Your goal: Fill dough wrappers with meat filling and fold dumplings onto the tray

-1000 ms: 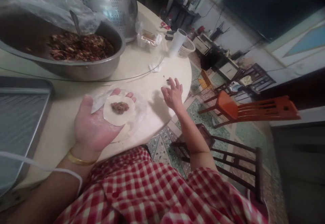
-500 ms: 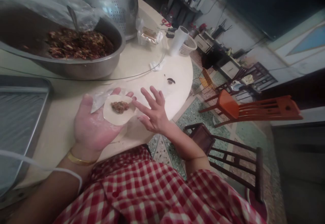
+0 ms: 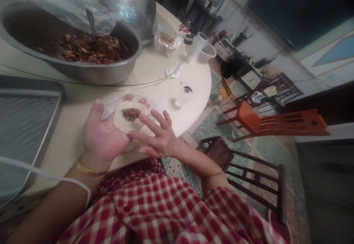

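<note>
A round white dumpling wrapper (image 3: 120,121) lies across the palm and fingers of my left hand (image 3: 103,137), which supports it palm up with the fingers stretched out. At the middle of the wrapper sits a small mound of meat filling (image 3: 131,114). My right hand (image 3: 162,139) is spread, its fingertips at the wrapper's right and lower edge; no object is in its grasp. White flour dusts my left palm. Behind my hands, a large steel bowl (image 3: 91,73) contains more dark chopped filling (image 3: 94,48), with a spoon (image 3: 90,21) standing in it.
On the left is a metal tray (image 3: 24,122). A steel colander (image 3: 138,0), a wrapped package (image 3: 167,41), a paper roll (image 3: 197,48) and a white basket (image 3: 207,54) stand farther back on the round table (image 3: 193,76). Chairs (image 3: 249,117) are at right. A white cord (image 3: 49,177) crosses my left forearm.
My right hand has moved down and left, bringing its fingers over the wrapper's lower right edge. My left hand still supports the wrapper; the whole view has shifted slightly.
</note>
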Tool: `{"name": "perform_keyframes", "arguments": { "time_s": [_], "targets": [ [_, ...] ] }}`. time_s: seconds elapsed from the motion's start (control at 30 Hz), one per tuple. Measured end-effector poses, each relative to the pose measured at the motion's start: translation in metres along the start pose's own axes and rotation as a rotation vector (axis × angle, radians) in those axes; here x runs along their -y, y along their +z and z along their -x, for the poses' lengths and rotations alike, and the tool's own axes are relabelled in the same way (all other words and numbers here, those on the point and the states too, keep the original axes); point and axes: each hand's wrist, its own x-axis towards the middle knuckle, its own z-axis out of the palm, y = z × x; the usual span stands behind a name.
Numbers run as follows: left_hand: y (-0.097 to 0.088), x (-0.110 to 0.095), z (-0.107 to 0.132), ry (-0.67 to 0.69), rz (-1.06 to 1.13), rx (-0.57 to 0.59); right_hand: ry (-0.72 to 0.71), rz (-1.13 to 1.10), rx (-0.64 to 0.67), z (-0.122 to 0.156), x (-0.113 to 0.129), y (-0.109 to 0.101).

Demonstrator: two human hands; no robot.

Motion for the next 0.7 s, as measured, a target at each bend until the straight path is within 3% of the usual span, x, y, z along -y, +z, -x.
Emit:
{"name": "perform_keyframes", "arguments": {
  "time_s": [0.1, 0.23, 0.37, 0.47, 0.53, 0.7],
  "targets": [
    [-0.004, 0.002, 0.001, 0.024, 0.003, 0.064, -0.008, 0.034, -0.001, 0.001, -0.006, -0.003],
    [-0.010, 0.004, 0.002, 0.027, 0.017, 0.125, 0.035, -0.013, -0.134, 0.006, -0.019, -0.011],
    [-0.009, 0.004, 0.003, -0.009, 0.019, 0.119, 0.025, -0.042, -0.243, 0.007, -0.023, -0.011],
    [-0.005, 0.004, 0.005, -0.036, 0.025, 0.085, -0.001, 0.010, -0.304, 0.010, -0.023, 0.000],
    [-0.003, 0.004, 0.007, -0.053, 0.005, 0.088, 0.007, -0.007, -0.279, 0.013, -0.023, 0.010],
    [-0.004, 0.007, 0.008, -0.100, -0.039, 0.129, 0.096, -0.267, -0.073, 0.025, -0.024, 0.026]
  ]
}}
